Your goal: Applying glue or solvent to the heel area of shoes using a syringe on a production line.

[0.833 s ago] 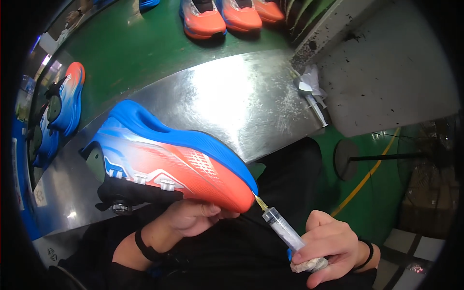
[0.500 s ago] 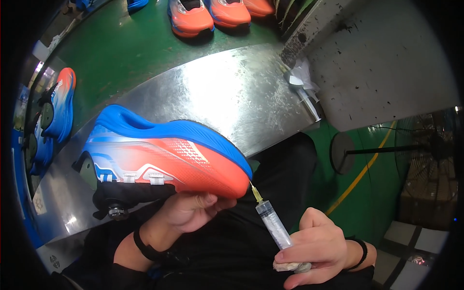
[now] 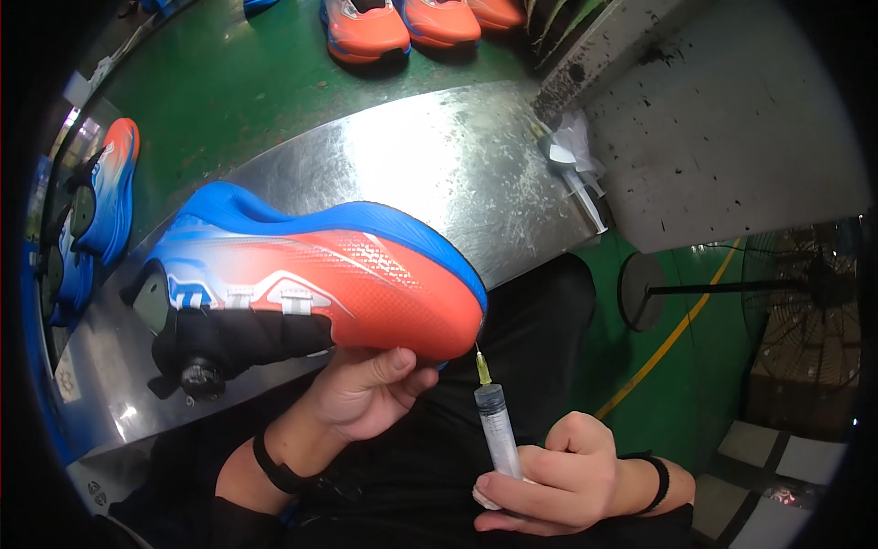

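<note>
A sneaker [image 3: 402, 284] in orange, white and blue lies tilted on its side, sole edge facing away and toe to the right. From below, my left hand [image 3: 361, 393] is closed on its toe area, thumb against the orange upper. My right hand [image 3: 562, 471] grips a clear syringe [image 3: 497, 425] with a yellow needle hub, held nearly upright. The needle tip is at the toe, by the seam of upper and blue sole; whether it touches I cannot tell. A small pale wad shows at the syringe's lower end, partly hidden by my fingers.
A shiny metal bench [image 3: 311, 165] runs beneath the sneaker. At its right end lie a second syringe [image 3: 585, 203] and crumpled white tissue [image 3: 572, 142]. More sneakers [image 3: 366, 37] stand beyond, others [image 3: 114, 192] at left. A grey panel [image 3: 722, 128] and a fan [image 3: 805, 284] are at right.
The sneaker has turned slightly, showing more of its upper. My right hand has moved left with the syringe, which now stands more upright, its needle still by the toe.
</note>
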